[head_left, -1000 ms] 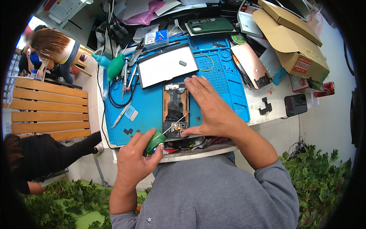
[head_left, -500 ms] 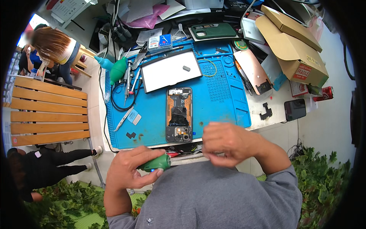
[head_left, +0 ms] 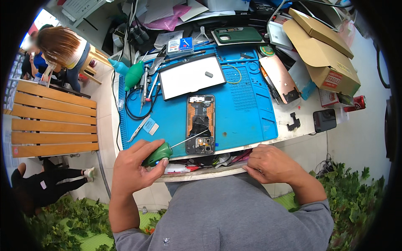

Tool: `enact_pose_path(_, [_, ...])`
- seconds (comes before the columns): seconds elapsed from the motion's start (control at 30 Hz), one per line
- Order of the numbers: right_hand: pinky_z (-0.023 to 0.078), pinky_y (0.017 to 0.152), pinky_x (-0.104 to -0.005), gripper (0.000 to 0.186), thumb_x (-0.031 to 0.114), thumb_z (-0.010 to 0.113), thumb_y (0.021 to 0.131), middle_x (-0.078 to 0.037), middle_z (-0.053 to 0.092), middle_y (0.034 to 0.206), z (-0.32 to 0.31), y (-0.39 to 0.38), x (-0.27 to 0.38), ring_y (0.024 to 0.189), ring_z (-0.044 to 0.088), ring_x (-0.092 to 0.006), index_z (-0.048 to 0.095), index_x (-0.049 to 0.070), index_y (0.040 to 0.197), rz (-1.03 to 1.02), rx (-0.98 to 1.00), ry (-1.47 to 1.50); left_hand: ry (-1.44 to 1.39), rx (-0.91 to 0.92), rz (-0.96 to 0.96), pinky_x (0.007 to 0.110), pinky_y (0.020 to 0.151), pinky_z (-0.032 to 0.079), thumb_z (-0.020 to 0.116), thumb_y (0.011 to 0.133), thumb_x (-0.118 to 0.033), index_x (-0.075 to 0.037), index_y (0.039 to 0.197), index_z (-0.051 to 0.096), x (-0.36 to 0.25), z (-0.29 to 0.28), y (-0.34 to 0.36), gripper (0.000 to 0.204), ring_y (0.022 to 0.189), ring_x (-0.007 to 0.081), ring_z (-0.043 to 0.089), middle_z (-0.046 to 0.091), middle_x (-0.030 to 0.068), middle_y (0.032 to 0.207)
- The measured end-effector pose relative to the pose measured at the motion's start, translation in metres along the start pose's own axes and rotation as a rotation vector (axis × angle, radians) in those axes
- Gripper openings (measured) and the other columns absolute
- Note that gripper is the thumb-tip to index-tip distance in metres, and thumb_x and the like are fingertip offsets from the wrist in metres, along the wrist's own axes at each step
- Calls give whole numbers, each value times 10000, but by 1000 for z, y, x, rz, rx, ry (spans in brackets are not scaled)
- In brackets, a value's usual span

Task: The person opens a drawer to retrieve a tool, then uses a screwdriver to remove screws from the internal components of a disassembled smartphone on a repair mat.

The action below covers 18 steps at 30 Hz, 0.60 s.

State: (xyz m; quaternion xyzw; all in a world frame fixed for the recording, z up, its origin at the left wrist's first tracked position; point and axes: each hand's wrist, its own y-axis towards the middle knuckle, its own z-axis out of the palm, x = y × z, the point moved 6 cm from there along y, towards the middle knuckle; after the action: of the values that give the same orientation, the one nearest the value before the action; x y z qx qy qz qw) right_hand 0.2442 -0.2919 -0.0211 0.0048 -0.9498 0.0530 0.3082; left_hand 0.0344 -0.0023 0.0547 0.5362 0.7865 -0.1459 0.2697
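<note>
My left hand (head_left: 136,165) is closed round a green tool (head_left: 153,157), whose thin metal shaft (head_left: 188,139) reaches over the lower part of an opened phone (head_left: 200,113). The phone lies with its inner parts exposed on a blue silicone mat (head_left: 243,125); whether the shaft touches it I cannot tell. My right hand (head_left: 268,163) has its fingers curled on the front edge of an open drawer (head_left: 205,172) under the bench top, which holds assorted small items.
Behind the phone lie a white tray (head_left: 188,77), screwdrivers (head_left: 146,83) and a green bulb blower (head_left: 134,75). At right are a pink phone (head_left: 276,75), a dark phone (head_left: 324,120) and cardboard boxes (head_left: 318,50). Other people (head_left: 56,50) and a slatted wooden bench (head_left: 54,117) are at left.
My right hand left the phone and moved down and right to the drawer, which now shows further out. My left hand dropped, then rose with the tool, shifting left.
</note>
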Motion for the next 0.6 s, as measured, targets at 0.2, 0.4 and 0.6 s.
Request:
enact_pose_path(0.2, [582,931,-445,464,170,841,1006,-114,749,1209,-8,-1,11,1138,714,-315,753,59,1448,93,-41,-111,91,34,-9,390,725,615,943,883,-174,-67,1342,860,-2,20,7,478,812,284,790,792,119,981])
enact_pose_path(0.4, [529,933,-432,543,328,914,994,-113,733,1156,-25,38,28,1084,680,-289,779,14,1416,-15,-486,-106,163,-11,43,409,664,606,944,916,-281,-112,1306,876,-5,28,8,431,748,285,777,807,69,999])
enact_pose_path(0.6, [508,915,-427,609,383,944,958,-124,726,1131,-7,65,26,1056,661,-288,790,-42,1366,-26,-538,-107,189,-15,42,411,663,613,942,927,-293,-116,1314,877,-9,30,6,430,745,288,785,810,69,1011])
